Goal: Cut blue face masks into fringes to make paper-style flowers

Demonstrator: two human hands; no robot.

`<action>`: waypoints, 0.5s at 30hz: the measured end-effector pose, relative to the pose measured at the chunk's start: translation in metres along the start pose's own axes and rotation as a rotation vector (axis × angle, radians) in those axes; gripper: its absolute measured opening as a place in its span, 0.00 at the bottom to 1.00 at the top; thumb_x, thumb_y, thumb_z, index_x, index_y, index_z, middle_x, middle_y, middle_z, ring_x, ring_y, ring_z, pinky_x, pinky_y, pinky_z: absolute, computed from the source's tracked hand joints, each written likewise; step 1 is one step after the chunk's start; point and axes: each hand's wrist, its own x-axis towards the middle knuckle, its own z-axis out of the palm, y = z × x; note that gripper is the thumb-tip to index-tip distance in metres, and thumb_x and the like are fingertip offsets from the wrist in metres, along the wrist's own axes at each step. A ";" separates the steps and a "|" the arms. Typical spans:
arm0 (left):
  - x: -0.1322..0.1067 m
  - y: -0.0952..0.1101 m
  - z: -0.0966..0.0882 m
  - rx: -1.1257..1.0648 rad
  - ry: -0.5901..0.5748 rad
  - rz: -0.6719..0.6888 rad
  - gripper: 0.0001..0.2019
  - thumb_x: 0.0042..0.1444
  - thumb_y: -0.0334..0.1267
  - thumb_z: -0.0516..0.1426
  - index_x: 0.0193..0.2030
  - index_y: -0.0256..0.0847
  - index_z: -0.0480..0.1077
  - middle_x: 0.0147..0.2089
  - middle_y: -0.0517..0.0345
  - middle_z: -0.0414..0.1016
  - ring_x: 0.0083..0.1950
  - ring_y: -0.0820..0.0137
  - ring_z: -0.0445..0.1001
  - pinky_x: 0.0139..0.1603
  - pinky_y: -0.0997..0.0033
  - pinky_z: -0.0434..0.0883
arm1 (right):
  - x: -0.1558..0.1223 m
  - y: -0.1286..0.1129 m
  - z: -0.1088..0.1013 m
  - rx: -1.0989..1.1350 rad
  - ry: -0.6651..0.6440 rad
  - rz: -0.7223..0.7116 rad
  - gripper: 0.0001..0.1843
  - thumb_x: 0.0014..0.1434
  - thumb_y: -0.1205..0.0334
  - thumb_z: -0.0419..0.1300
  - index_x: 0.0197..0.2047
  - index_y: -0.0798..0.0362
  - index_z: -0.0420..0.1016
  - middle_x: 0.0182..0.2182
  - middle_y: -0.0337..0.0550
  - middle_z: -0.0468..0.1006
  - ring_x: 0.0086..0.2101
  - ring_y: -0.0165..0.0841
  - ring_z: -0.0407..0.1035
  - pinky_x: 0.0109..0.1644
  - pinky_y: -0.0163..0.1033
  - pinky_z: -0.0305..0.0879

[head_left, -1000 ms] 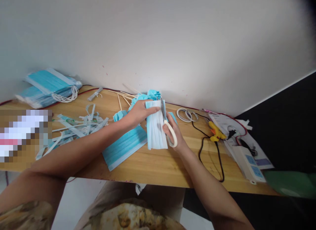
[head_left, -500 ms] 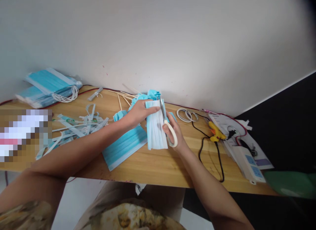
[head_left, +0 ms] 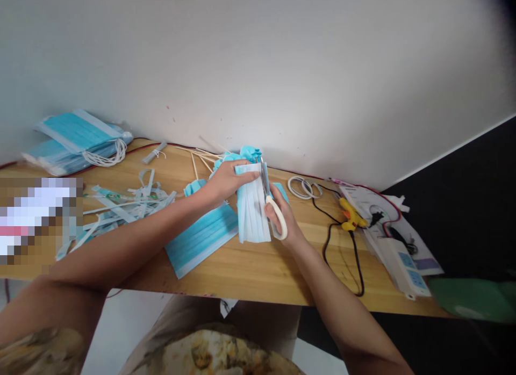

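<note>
Head view: pinching pleated mask sheet (head_left: pixel 253 214) near centre, by its upper part, between thumb and fingers of left hand (head_left: pixel 229 180); gripping scissors (head_left: pixel 265 181) with right hand (head_left: pixel 287 216), blades pointing to twelve along sheet's three-o'clock edge. Lying around sheet on wooden table (head_left: pixel 258 281): blue mask (head_left: pixel 201 238) at eight, cut strips (head_left: pixel 124 208) at nine, yellow glue gun (head_left: pixel 352 214) at three.

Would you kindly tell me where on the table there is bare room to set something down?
The best bare patch of table lies along the front edge, between the flat mask and the right forearm. A smaller one lies between the cord and power strip. It's crowded at left, with strips, and behind the left hand, with sticks.
</note>
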 end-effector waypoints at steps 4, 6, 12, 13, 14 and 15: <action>-0.001 0.001 0.002 0.025 -0.031 -0.040 0.11 0.50 0.41 0.65 0.28 0.38 0.69 0.25 0.62 0.67 0.26 0.75 0.64 0.27 0.72 0.60 | 0.000 0.003 -0.001 -0.006 -0.007 -0.004 0.45 0.55 0.26 0.56 0.67 0.45 0.61 0.48 0.50 0.76 0.47 0.48 0.71 0.45 0.49 0.72; -0.001 0.000 0.003 0.041 -0.029 -0.060 0.11 0.50 0.41 0.65 0.28 0.38 0.69 0.24 0.63 0.66 0.25 0.76 0.63 0.27 0.73 0.59 | 0.001 0.004 -0.001 0.000 0.002 -0.004 0.45 0.55 0.26 0.56 0.67 0.44 0.62 0.46 0.50 0.76 0.48 0.49 0.71 0.45 0.51 0.72; -0.001 -0.002 0.002 0.006 -0.051 -0.043 0.10 0.51 0.39 0.64 0.28 0.37 0.69 0.25 0.62 0.68 0.26 0.75 0.65 0.28 0.72 0.61 | 0.002 0.005 -0.001 -0.018 0.033 -0.011 0.47 0.53 0.25 0.57 0.67 0.44 0.63 0.47 0.52 0.76 0.51 0.52 0.69 0.47 0.55 0.73; -0.001 -0.002 0.002 0.005 -0.055 -0.044 0.10 0.52 0.39 0.64 0.28 0.37 0.69 0.24 0.62 0.68 0.25 0.75 0.64 0.28 0.72 0.60 | 0.002 0.004 -0.001 -0.021 0.038 -0.016 0.47 0.52 0.24 0.57 0.67 0.44 0.63 0.48 0.53 0.76 0.51 0.52 0.69 0.48 0.55 0.73; -0.001 -0.001 0.002 0.007 -0.057 -0.046 0.10 0.52 0.39 0.64 0.28 0.37 0.69 0.24 0.62 0.67 0.25 0.75 0.64 0.28 0.72 0.60 | 0.002 0.004 -0.001 -0.022 0.041 -0.023 0.48 0.52 0.24 0.57 0.67 0.44 0.63 0.49 0.53 0.76 0.52 0.52 0.69 0.48 0.56 0.73; -0.001 -0.001 0.002 0.009 -0.057 -0.048 0.10 0.52 0.39 0.64 0.28 0.37 0.69 0.24 0.62 0.67 0.25 0.75 0.64 0.27 0.72 0.59 | 0.002 0.004 -0.002 -0.024 0.042 -0.029 0.48 0.52 0.24 0.57 0.67 0.45 0.63 0.50 0.53 0.76 0.52 0.53 0.69 0.49 0.56 0.73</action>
